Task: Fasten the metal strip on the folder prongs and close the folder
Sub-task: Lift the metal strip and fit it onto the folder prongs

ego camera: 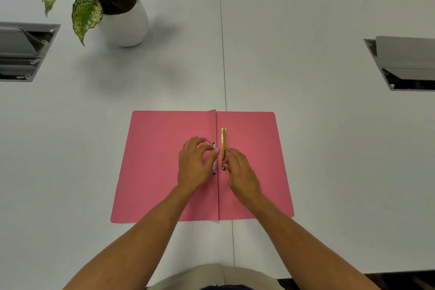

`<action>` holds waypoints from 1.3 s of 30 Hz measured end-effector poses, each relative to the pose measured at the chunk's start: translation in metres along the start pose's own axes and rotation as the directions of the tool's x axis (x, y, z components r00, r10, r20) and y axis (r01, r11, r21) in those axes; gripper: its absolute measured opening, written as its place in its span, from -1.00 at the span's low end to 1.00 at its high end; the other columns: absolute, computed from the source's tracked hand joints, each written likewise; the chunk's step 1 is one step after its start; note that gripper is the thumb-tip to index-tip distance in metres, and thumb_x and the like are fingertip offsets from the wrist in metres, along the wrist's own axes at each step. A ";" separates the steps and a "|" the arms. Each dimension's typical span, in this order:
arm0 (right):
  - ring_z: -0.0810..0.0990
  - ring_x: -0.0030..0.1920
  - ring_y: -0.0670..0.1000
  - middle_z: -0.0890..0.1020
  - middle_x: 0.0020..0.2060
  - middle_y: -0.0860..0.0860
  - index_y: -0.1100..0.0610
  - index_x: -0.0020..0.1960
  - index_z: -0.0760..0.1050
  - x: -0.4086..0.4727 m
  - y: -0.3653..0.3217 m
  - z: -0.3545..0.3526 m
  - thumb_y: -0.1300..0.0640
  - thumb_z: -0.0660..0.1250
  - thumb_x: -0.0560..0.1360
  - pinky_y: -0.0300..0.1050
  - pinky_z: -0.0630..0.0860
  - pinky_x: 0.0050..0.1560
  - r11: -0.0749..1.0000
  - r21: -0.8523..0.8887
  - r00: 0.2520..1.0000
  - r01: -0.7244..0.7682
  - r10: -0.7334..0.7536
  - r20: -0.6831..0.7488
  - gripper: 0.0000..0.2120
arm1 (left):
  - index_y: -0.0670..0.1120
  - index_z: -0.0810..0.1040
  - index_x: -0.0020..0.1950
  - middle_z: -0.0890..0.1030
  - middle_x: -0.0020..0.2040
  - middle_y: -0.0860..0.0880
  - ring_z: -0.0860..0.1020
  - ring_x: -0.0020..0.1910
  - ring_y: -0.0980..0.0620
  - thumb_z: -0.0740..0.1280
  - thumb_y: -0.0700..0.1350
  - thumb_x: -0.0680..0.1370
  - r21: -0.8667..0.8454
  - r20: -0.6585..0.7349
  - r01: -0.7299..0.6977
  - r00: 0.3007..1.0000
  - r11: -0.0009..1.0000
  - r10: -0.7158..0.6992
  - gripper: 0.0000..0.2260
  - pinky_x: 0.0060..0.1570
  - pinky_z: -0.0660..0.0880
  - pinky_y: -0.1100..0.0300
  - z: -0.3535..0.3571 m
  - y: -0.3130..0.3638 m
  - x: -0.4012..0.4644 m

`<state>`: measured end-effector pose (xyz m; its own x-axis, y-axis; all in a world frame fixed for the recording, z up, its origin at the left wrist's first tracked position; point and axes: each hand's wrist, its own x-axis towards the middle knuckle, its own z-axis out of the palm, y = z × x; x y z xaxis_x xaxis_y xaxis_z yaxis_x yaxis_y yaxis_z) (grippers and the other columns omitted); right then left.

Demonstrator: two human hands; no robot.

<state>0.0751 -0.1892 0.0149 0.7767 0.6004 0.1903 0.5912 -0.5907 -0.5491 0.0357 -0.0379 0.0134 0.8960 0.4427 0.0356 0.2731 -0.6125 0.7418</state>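
The white counter [306, 30] stretches well beyond both hands, with a seam running away from between them, a potted plant [113, 0] far ahead of the left hand, and a recessed cable box [23, 52] out to each side. Under the hands lies the pink folder [153, 172], open flat, its spine crease passing between them.

The left hand [194, 167] is curled, its fingertips pinched on a thin prong [209, 142] that stands bent beside the white fastener base [214, 165] just left of the crease. The right hand [240, 172] rests just right of the crease, fingers touching the near end of the gold metal strip [223, 146], which lies flat on the right leaf, parallel to the spine; whether it actually grips the strip I cannot tell.

The work looks to be at the start: prongs being raised, strip not yet threaded. Next, I judge, the strip must be lifted across the crease, its holes lined up over both upright prongs, then the prongs folded down before closing the cover.

No brand, label or readable writing shows anywhere.
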 end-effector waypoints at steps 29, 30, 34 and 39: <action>0.63 -0.32 -0.02 0.66 -0.30 0.07 0.20 -0.14 0.61 0.058 -0.012 0.023 0.17 0.41 0.49 -0.18 0.55 -0.33 0.417 0.631 0.749 -0.654 0.474 0.463 -0.90 | -0.23 0.60 -0.20 0.53 -0.27 -0.05 0.48 -0.37 0.13 0.25 -0.17 0.61 -0.451 0.363 0.463 0.876 0.763 -0.318 -0.75 -0.27 0.40 0.22 -0.017 -0.015 -0.003; 0.64 -0.31 -0.02 0.67 -0.28 0.08 0.22 -0.12 0.61 0.060 -0.011 0.022 0.16 0.41 0.48 -0.18 0.55 -0.32 0.418 0.631 0.749 -0.654 0.480 0.457 -0.89 | -0.24 0.62 -0.14 0.58 -0.27 -0.06 0.52 -0.37 0.14 0.22 -0.20 0.62 -0.505 0.375 0.489 0.866 0.711 -0.330 -0.76 -0.29 0.44 0.27 -0.018 -0.016 -0.004; 0.61 -0.39 -0.08 0.65 -0.32 0.05 0.25 -0.09 0.61 0.062 -0.006 0.023 0.18 0.41 0.48 -0.22 0.50 -0.37 0.405 0.644 0.746 -0.649 0.505 0.434 -0.88 | -0.31 0.58 0.04 0.57 -0.27 -0.16 0.49 -0.36 0.03 0.15 -0.37 0.55 -0.552 0.399 0.550 0.834 0.626 -0.381 -0.78 -0.44 0.38 0.38 -0.021 -0.022 -0.010; 0.59 -0.42 -0.07 0.63 -0.34 0.05 0.24 -0.09 0.62 0.062 -0.007 0.025 0.20 0.41 0.49 -0.21 0.50 -0.42 0.387 0.663 0.755 -0.640 0.478 0.450 -0.90 | -0.28 0.60 0.07 0.66 -0.19 -0.26 0.57 -0.30 -0.04 0.26 -0.38 0.53 -0.498 0.485 0.576 0.805 0.648 -0.342 -0.82 -0.42 0.42 0.28 -0.018 -0.024 -0.015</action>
<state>0.1134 -0.1346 0.0107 0.7708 0.4134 -0.4847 -0.4128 -0.2555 -0.8743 0.0092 -0.0180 0.0068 0.7975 0.2481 -0.5500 0.5185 0.1844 0.8350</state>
